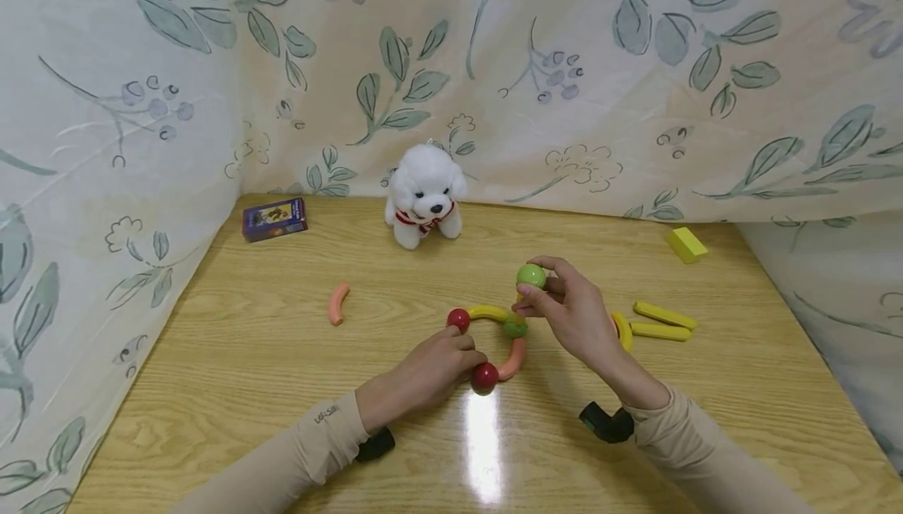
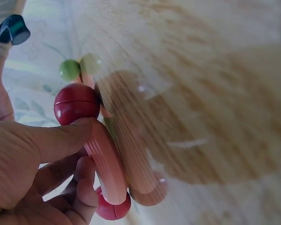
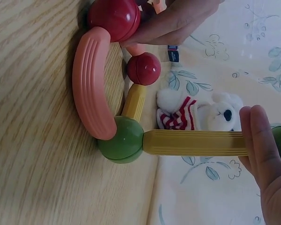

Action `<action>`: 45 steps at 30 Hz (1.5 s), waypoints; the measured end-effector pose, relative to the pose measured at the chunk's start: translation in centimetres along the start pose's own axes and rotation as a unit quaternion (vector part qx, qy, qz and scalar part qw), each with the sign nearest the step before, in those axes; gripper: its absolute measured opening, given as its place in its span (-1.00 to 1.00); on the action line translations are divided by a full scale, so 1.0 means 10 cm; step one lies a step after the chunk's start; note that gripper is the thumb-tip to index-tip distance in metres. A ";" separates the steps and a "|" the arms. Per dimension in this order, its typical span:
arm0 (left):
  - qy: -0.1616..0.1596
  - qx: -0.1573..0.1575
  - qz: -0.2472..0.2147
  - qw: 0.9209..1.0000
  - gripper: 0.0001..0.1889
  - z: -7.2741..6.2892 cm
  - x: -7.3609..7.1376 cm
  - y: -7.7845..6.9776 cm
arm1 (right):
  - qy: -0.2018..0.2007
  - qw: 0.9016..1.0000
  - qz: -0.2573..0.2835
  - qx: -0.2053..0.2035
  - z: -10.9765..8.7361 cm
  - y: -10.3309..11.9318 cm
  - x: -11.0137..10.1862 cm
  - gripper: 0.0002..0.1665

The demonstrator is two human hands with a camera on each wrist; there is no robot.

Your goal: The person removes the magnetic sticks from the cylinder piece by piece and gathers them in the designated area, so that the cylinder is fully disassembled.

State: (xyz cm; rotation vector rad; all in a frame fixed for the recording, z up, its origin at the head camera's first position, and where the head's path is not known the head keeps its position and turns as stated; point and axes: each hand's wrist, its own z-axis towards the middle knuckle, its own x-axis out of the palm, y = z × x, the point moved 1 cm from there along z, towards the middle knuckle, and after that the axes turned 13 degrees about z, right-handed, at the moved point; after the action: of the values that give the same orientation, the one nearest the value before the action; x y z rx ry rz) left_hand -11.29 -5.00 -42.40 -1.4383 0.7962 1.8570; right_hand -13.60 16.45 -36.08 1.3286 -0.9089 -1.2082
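"What lies nearest?"

"Two black gadgets by the sleeves, one on the left (image 1: 376, 445), one on the right (image 1: 608, 422). Beyond them the left hand (image 1: 437, 367) has its thumb and fingers narrowed on a ridged pink curved rod (image 2: 105, 164), right beside a glossy red ball (image 1: 484, 377). That rod seems to reach a second red ball (image 1: 459, 319), though the fingers hide much of the join."

"And the rest of the ring?"

"It lies flat on the wooden table (image 1: 233, 389). Another pink curved rod (image 1: 514, 360) bows out to the right, from the nearer red ball to a dark green ball (image 1: 516, 327). A yellow curved rod (image 1: 487, 312) runs crosswise from there to the farther red ball, bulging away from the person."

"Which way does the straight piece point?"

"Up. The ridged yellow straight rod (image 3: 194, 142) has its long axis about upright, its foot at the dark green ball. The right hand (image 1: 573, 312) pinches the pale green ball (image 1: 531, 276) at its top between thumb and fingers."

"Farther off?"

"A loose pink curved piece (image 1: 339, 303) on the left, two yellow sticks (image 1: 661, 331) on the right; then a yellow block (image 1: 687, 245), a purple box (image 1: 275, 219) and a white plush dog (image 1: 425, 194) before the leaf-print cloth (image 1: 494, 91)."
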 end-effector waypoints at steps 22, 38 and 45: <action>-0.002 -0.002 -0.018 1.000 -0.91 0.00 -0.01 0.00 | -0.014 1.000 -0.011 -0.002 -0.04 0.04 -0.05 -0.48; 0.026 -0.011 -0.020 0.999 -0.87 -0.01 -0.04 0.00 | -0.077 0.950 -0.289 -0.090 0.07 -0.19 -0.52 -0.48; 0.017 -0.008 -0.020 1.000 -0.89 -0.02 -0.03 0.00 | -0.030 0.943 -0.327 -0.049 0.27 -0.35 -0.54 -0.59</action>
State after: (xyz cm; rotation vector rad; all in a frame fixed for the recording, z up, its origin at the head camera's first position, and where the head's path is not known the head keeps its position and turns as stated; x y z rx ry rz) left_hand -11.12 -5.15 -42.18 -1.4887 0.7652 1.8157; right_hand -17.69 21.55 -38.39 1.5758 -0.4365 -1.7807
